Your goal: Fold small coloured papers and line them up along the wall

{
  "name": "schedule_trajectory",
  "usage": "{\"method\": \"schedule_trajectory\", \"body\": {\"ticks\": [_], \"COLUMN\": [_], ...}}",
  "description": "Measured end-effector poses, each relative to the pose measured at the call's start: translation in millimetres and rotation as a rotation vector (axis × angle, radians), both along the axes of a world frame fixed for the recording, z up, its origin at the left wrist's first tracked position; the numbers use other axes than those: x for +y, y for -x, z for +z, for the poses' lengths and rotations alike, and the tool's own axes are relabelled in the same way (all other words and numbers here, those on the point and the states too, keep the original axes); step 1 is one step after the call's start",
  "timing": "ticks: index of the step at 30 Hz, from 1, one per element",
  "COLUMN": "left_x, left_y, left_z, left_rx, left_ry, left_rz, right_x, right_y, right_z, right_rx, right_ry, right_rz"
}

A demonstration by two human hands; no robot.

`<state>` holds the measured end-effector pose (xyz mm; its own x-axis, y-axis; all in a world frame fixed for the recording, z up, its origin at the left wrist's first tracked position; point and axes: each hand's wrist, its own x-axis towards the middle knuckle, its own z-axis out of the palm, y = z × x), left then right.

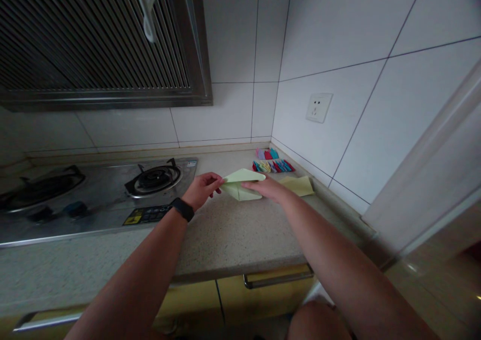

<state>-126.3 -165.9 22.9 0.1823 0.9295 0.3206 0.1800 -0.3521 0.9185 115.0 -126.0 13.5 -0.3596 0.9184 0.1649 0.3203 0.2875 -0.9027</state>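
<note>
Above the speckled countertop (233,235), a pale green sheet of folded paper (240,192) is held between my two hands. My left hand (205,187), with a black watch on its wrist, pinches the paper's left corner between thumb and fingers. At the other side my right hand (265,186) grips it, its thumb or a finger reaching into the open fold; its other fingers are partly hidden. A yellowish sheet of paper (298,185) lies flat on the counter just right of my right hand.
Small colourful folded pieces (273,165) sit in rows by the back corner. A gas stove (108,190) with two burners fills the left, under a range hood (108,44). A wall socket (319,107) is on the tiled right wall. A drawer handle (278,280) juts below the counter edge.
</note>
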Motion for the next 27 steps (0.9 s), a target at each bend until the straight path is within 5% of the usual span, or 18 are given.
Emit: {"method": "schedule_trajectory", "body": {"ticks": [6, 12, 27], "left_x": [0.0, 1.4, 1.5], "left_y": [-0.1, 0.3, 2.5], "left_z": [-0.4, -2.8, -3.2], "left_rx": [-0.023, -0.015, 0.163], "left_ry": [0.013, 0.028, 0.001], "left_rz": [-0.018, -0.037, -0.019], "right_x": [-2.2, -1.1, 1.4], "right_y": [1.4, -0.3, -2.3], "right_z": [1.2, 1.7, 5.0], "right_rx": [0.047, 0.12, 0.08], "right_ry": [0.017, -0.038, 0.011], "right_rz": [0.047, -0.086, 0.138]}}
